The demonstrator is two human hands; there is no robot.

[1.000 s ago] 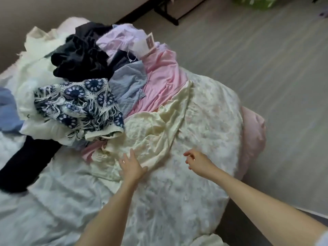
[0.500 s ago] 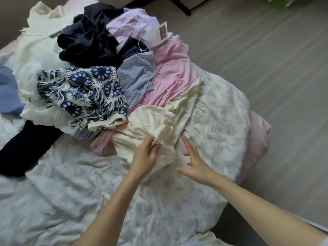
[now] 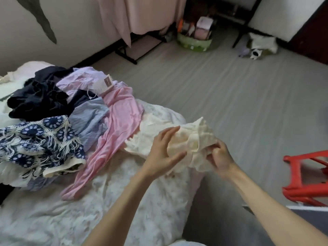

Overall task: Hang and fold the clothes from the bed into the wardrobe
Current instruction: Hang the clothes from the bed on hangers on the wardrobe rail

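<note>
Over the bed (image 3: 124,201) edge, the right hand (image 3: 221,159) pinches a bunched cream garment (image 3: 191,139) while the left hand (image 3: 162,153) rests spread against it, likely steadying it, beside the clothes pile (image 3: 71,118).

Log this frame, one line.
phase: pickup | left hand: touching cream garment | right hand: gripping it | pile: on bed

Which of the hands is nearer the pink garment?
Left. The left hand rests on the cream garment just right of the pink garment; the right hand grips the cream cloth farther right.
</note>
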